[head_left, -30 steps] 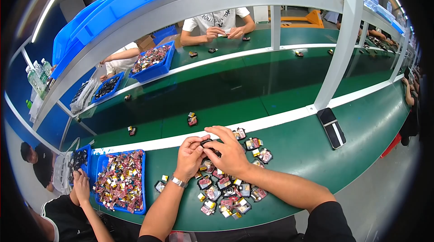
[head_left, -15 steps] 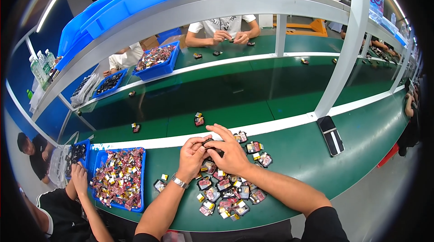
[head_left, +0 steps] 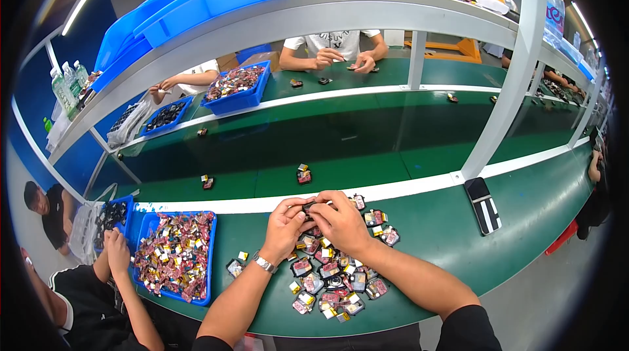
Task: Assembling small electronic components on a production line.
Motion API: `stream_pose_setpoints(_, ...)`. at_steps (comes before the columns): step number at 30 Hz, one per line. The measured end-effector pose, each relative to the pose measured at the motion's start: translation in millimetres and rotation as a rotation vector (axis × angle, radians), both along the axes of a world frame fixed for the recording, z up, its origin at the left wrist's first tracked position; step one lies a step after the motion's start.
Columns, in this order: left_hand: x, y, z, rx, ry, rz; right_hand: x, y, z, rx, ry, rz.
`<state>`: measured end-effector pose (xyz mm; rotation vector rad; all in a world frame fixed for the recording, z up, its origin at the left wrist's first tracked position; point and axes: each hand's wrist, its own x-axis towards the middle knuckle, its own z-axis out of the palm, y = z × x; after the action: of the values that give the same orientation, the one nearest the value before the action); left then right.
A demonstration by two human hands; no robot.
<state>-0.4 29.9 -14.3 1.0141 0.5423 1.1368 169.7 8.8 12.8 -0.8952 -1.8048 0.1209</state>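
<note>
My left hand (head_left: 283,230) and my right hand (head_left: 343,225) meet above the far end of a pile on the green table. Between their fingertips they pinch a small black part (head_left: 308,207), mostly hidden by the fingers. It looks like a plastic casing. Under and beside my right hand lie several small black casings (head_left: 333,281) with red circuit boards and silver-and-yellow battery cells. Another such casing (head_left: 234,267) rests apart, just left of my left wrist, which wears a metal watch.
A blue bin (head_left: 211,253) heaped with red boards and cells stands to the left, beside a co-worker's hands (head_left: 116,249). A black phone-like object (head_left: 483,207) with white stripes lies right. Behind a white rail, a dark green belt (head_left: 327,148) carries scattered units. A metal shelf post (head_left: 508,76) rises at right.
My right hand's fingers, stretched out before, are now curled in around the black part. Across the belt, a co-worker's hands have moved apart. The whole view has shifted slightly.
</note>
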Motion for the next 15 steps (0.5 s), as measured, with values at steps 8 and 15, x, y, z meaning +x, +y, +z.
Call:
stream_pose_setpoints(8,-2.9,0.2,-0.5,-0.005,0.015,-0.012,1.1,-5.3,1.4,0.014,-0.085,-0.053)
stream_pose_setpoints(15,-0.1,-0.8,1.1,0.017,0.058,-0.002,5.5,-1.7,-0.5,-0.041,-0.129,-0.047)
